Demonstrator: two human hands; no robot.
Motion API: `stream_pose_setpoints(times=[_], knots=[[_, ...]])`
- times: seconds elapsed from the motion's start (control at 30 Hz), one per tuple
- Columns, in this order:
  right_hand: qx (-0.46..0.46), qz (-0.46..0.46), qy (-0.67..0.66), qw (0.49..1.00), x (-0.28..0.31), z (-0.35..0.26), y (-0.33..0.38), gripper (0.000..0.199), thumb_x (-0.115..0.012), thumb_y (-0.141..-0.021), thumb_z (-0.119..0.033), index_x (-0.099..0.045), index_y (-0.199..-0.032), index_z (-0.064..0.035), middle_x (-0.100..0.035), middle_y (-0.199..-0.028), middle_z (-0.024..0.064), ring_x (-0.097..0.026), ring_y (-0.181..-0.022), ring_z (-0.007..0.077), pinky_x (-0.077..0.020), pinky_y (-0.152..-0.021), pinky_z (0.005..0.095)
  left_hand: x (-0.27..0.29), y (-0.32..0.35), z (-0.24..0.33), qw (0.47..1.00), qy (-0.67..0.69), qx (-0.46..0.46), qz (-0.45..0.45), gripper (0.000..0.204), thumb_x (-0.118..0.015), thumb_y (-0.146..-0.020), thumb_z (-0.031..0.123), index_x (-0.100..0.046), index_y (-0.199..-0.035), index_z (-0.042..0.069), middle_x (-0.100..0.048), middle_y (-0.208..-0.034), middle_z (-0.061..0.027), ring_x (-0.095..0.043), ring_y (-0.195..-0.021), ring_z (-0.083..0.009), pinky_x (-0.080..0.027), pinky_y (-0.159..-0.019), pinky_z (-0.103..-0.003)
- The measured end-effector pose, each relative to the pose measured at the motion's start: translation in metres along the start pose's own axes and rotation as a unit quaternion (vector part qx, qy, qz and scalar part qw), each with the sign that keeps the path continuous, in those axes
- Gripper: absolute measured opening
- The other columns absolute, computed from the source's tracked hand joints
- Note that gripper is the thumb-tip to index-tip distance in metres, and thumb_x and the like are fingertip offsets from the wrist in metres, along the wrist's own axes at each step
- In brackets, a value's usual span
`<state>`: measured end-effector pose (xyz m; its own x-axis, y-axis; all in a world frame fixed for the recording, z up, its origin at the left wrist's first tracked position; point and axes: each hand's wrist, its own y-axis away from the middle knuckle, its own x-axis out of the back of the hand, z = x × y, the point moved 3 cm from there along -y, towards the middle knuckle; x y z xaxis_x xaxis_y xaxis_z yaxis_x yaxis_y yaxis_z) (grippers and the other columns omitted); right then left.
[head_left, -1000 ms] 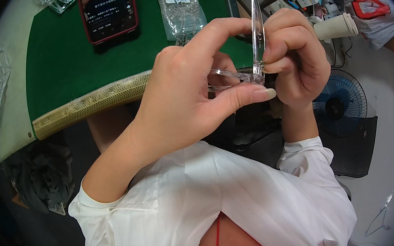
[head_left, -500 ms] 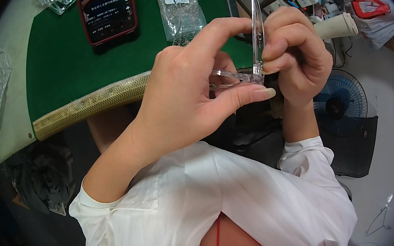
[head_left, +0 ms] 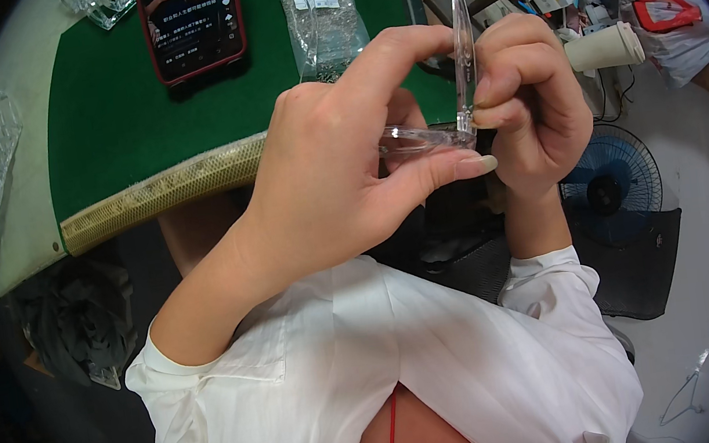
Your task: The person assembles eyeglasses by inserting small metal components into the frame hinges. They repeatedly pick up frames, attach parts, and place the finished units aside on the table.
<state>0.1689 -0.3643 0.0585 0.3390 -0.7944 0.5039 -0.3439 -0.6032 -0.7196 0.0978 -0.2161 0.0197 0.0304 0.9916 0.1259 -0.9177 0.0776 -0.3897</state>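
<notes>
L hand (head_left: pixel 338 161) half-curled, gripping clr frame (head_left: pixel 464 66), R hand (head_left: pixel 537 102) pinched nr corner, hold unclear, mat edge (head_left: pixel 165 190) to L.

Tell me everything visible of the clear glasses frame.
The clear glasses frame looks like glossy, colourless plastic. One temple stands opened roughly square to the front, running to the picture's top edge. The left hand holds the front, hiding much of it; the right hand pinches at the temple's lower end, where details are indistinct.
</notes>
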Motion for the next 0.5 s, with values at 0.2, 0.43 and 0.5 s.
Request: stream_pose_setpoints(times=[0.2, 0.43, 0.5], knots=[[-0.041, 0.045, -0.079, 0.995, -0.0023, 0.0022, 0.0050, 0.014, -0.070, -0.074, -0.007, -0.061, -0.079, 0.0019, -0.056, -0.079, 0.0082, -0.052, -0.069, 0.0149, -0.0399, -0.058, 0.0224, -0.0021, -0.0026, -0.0003, 0.996, 0.088, 0.020, 0.001, 0.064, -0.078, -0.070, 0.006, -0.048, -0.126, -0.002, -0.060, -0.114, -0.0063, -0.056, -0.067, -0.0047, -0.046, -0.063, -0.019], [-0.017, 0.009, -0.085, 0.996, 0.0006, 0.0047, 0.0044, 0.014, -0.071, -0.074, -0.004, -0.061, -0.080, 0.0028, -0.056, -0.080, 0.0085, -0.052, -0.072, 0.0144, -0.0402, -0.061, 0.0220, -0.0030, -0.0025, -0.0022, 0.995, 0.100, 0.025, 0.003, 0.064, -0.078, -0.070, 0.005, -0.048, -0.126, -0.002, -0.059, -0.115, -0.0059, -0.056, -0.068, -0.0042, -0.046, -0.064, -0.018], [-0.024, 0.009, -0.099, 0.995, 0.0005, 0.0050, 0.0049, 0.014, -0.071, -0.074, -0.003, -0.061, -0.080, 0.0031, -0.057, -0.081, 0.0086, -0.053, -0.073, 0.0143, -0.0404, -0.061, 0.0219, -0.0029, -0.0023, -0.0022, 0.994, 0.101, 0.034, -0.002, 0.064, -0.078, -0.070, 0.005, -0.049, -0.126, -0.002, -0.059, -0.115, -0.0057, -0.056, -0.068, -0.0041, -0.045, -0.064, -0.018]])
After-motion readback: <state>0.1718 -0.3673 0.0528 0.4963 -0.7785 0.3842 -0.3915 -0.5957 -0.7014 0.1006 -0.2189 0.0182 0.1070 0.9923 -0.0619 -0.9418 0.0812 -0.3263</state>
